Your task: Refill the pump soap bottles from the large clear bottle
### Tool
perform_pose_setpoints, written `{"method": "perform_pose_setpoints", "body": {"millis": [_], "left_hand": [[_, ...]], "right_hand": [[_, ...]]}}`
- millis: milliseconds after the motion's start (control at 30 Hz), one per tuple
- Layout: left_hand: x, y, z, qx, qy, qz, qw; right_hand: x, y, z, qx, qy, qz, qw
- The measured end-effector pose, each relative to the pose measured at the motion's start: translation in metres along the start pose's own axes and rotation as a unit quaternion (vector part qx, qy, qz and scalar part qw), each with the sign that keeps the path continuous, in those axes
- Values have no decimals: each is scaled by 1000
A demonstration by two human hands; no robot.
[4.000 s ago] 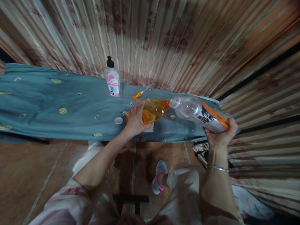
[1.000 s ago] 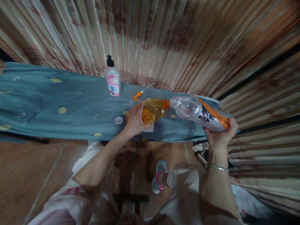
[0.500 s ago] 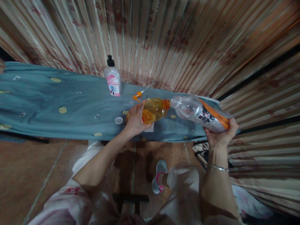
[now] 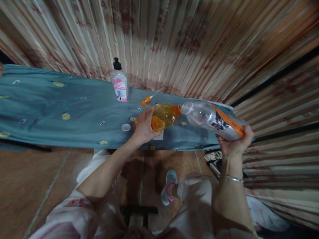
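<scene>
My left hand [image 4: 145, 126] is wrapped around a bottle of amber liquid [image 4: 166, 114] with an orange neck, tilted with its mouth to the right. In my right hand [image 4: 235, 141] lies a clear plastic bottle [image 4: 199, 113] with an orange and black label, held near its base and tipped with its mouth to the left. The two mouths meet, or nearly so; whether they touch I cannot tell. An orange pump top [image 4: 147, 100] with a pale tube rests behind my left hand. A white cap [image 4: 126, 127] is on the cloth left of that hand.
A clear pump bottle [image 4: 120, 84] with a black top and pink label stands toward the back of the table, which has a blue-green patterned cloth [image 4: 45, 106]. Pleated curtains [image 4: 154, 43] hang behind and at the right. A dark stool [image 4: 139, 210] is below.
Both hands and both bottles keep nearly the same pose. Only a very slight shift of the whole view shows.
</scene>
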State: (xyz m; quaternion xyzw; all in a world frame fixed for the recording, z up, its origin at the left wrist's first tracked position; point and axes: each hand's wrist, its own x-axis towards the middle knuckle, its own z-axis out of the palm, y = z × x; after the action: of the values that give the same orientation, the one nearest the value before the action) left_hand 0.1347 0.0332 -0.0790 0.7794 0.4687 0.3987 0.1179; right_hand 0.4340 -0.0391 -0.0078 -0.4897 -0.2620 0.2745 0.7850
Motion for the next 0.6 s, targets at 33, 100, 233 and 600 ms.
{"method": "perform_pose_setpoints", "body": {"millis": [33, 100, 233, 600], "left_hand": [[0, 0, -1, 2, -2, 1, 1000], [0, 1, -2, 8, -4, 0, 1000], [0, 3, -3, 12, -6, -6, 1000], [0, 3, -2, 4, -6, -10, 1000]], "right_hand": [[0, 0, 0, 3, -1, -1, 1000], [0, 0, 1, 9, -6, -1, 1000], [1, 0, 1, 17, -6, -3, 1000], [1, 0, 0, 17, -3, 0, 1000]]}}
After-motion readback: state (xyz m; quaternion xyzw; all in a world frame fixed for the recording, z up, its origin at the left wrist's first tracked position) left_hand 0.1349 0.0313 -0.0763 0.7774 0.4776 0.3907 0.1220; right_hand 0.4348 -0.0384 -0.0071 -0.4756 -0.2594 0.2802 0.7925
